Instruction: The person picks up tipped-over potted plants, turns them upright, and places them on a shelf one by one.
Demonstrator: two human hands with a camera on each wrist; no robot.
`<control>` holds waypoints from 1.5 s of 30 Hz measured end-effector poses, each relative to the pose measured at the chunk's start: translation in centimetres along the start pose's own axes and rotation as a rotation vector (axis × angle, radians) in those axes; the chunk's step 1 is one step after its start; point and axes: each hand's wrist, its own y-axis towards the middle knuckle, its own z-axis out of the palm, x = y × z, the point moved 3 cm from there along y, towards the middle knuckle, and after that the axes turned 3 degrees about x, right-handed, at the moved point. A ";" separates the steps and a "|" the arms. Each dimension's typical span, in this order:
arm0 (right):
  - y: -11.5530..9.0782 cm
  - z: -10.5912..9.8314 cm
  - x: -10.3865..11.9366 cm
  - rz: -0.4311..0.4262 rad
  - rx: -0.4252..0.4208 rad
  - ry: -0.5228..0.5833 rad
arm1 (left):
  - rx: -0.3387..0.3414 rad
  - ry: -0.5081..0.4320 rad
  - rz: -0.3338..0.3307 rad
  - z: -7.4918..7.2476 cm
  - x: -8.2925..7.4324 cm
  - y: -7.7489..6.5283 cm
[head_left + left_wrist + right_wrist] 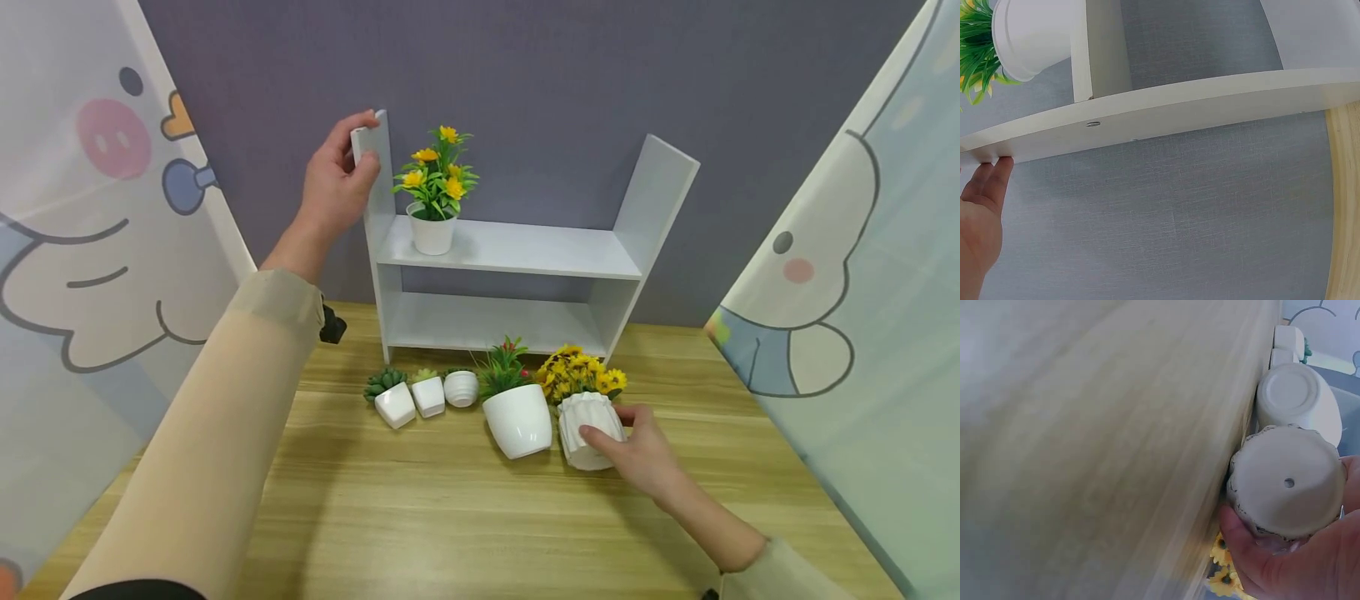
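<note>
My left hand [336, 182] grips the top of the left side panel of a white two-tier shelf [540, 250], thumb in front. In the left wrist view, fingertips [1001, 167] meet the panel's outer face. Low on the right, my right hand [651, 454] holds a white fluted flowerpot [587, 429] with yellow flowers [576, 373], thumb and fingers on opposite sides. The pot is tipped over, its flowers pointing toward the shelf. In the right wrist view its base [1288, 481] faces the camera, with a small hole in it.
A white pot with yellow flowers [433, 229] stands upright on the upper shelf, left side. Left of the held pot lie a larger tipped white pot [519, 421] and several small succulent pots [429, 397] on the wooden table [450, 517]. Cartoon-printed panels [862, 275] flank both sides.
</note>
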 end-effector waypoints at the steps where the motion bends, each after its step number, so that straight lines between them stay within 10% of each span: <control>1: 0.0 -0.1 -0.1 0.002 -0.003 0.005 | 0.000 0.002 0.000 0.0 0.0 0.0; 45: 0.3 -1.2 -2.3 -0.046 -0.028 0.117 | -0.008 -0.003 0.012 0.0 0.0 -0.1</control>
